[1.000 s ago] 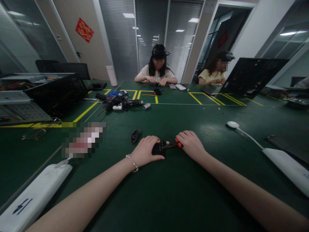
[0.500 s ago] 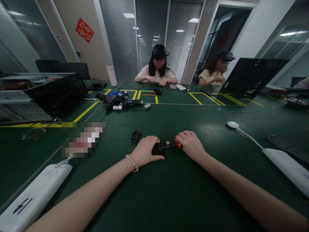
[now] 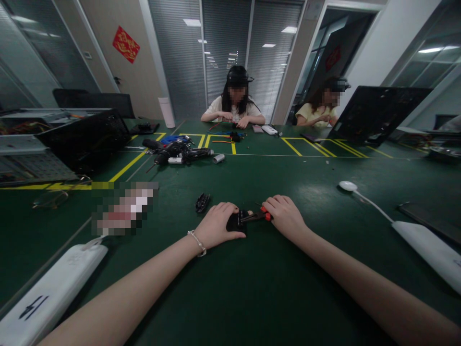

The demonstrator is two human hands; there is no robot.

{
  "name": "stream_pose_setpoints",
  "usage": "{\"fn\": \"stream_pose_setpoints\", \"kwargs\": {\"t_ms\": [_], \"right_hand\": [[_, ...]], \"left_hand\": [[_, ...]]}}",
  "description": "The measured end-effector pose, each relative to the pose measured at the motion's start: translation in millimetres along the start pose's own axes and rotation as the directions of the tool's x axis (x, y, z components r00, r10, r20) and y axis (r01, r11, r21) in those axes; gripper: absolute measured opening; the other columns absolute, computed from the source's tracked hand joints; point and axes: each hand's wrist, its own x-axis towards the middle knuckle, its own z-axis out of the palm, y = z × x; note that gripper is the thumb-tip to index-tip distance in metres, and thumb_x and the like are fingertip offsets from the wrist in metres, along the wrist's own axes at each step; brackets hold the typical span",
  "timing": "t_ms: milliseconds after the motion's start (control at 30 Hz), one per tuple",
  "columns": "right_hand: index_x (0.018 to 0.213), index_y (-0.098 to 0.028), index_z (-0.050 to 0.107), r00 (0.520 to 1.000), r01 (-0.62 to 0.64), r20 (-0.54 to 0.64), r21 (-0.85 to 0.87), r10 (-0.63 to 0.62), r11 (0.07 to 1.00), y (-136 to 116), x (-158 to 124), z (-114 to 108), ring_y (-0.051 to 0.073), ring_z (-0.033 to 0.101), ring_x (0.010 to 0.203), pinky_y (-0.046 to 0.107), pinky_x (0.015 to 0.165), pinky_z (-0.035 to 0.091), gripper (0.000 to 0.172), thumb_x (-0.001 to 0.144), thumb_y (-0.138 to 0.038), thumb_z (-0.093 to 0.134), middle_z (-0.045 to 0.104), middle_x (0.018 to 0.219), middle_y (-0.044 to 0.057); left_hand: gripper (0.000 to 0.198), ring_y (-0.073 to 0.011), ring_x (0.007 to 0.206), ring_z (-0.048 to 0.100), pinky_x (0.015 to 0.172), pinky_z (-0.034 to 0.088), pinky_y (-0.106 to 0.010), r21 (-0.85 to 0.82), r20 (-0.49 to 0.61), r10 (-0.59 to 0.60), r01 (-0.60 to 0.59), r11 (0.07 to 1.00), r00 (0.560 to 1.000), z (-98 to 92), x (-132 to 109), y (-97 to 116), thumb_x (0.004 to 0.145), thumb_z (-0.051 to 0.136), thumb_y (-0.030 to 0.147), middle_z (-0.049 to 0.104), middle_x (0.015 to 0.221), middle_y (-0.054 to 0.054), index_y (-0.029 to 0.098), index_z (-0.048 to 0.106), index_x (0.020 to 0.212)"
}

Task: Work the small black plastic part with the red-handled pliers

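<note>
My left hand (image 3: 215, 224) grips a small black flat part (image 3: 236, 222) by its left side, low over the green table (image 3: 230, 288). What kind of part it is I cannot make out. Red-handled pliers (image 3: 256, 217) are in my right hand (image 3: 285, 214), whose fingers wrap round the handles. The jaws point left and reach onto the black part's right side. Just left of my left hand lies another small black piece (image 3: 202, 203) with an uneven, ridged top.
A power drill (image 3: 167, 153) and tangled cables lie toward the back left, beside a small silver cylinder (image 3: 218, 158). White power banks flank my arms, one left (image 3: 61, 283), one right (image 3: 425, 250). Open computer cases (image 3: 97, 139) stand at the left. Two people sit across the table.
Almost nothing differs. Both hands, the black part and the pliers stay in nearly the same place.
</note>
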Motion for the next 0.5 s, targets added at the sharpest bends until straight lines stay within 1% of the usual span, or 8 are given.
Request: {"fn": "stream_pose_setpoints", "kwargs": {"t_ms": [333, 500], "right_hand": [[0.093, -0.015, 0.057, 1.0, 0.014, -0.005, -0.008, -0.014, 1.0, -1.4, 0.5, -0.6, 0.021, 0.047, 0.085, 0.034, 0.076, 0.033, 0.027, 0.07, -0.005, 0.046, 0.059, 0.091, 0.006], [0.092, -0.015, 0.057, 1.0, 0.019, -0.012, 0.018, -0.019, 1.0, 0.0, 0.9, 0.9, 0.021, 0.047, 0.084, 0.033, 0.075, 0.033, 0.028, 0.068, -0.005, 0.047, 0.059, 0.09, 0.006]], "left_hand": [[0.055, -0.0248, 0.096, 0.049, 0.08, 0.039, -0.038, 0.017, -0.011, 0.012, -0.012, 1.0, 1.0, 1.5, 0.2, -0.3, 0.064, 0.063, 0.054, 0.052, 0.103, -0.006, 0.019, 0.046, 0.103], [0.055, -0.0246, 0.096, 0.048, 0.08, 0.039, -0.038, 0.021, -0.017, 0.022, -0.022, 1.0, 1.0, 1.6, 0.2, -0.8, 0.064, 0.064, 0.053, 0.052, 0.104, -0.006, 0.019, 0.046, 0.103]]}}
